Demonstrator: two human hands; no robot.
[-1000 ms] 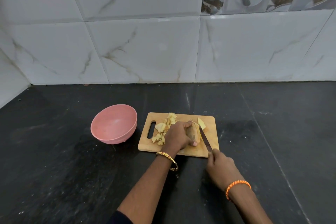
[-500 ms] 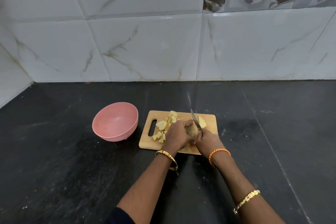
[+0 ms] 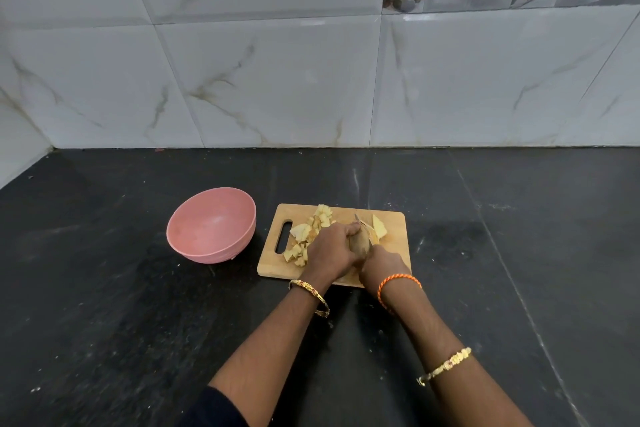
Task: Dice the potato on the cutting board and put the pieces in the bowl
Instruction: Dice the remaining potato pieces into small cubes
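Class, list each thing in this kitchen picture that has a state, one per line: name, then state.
Bowl: upright, empty, on the counter left of the board.
Board: flat on the counter, carrying the potato and pieces.
Potato: part cut, held on the board.
Pieces: piled on the board, none in the bowl.
Knife: blade in the potato.
Left hand: grips the potato.
Right hand: holds the knife.

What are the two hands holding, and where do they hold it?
Left hand grips the potato over its left side. Right hand holds the knife; its grip on the handle is hidden.
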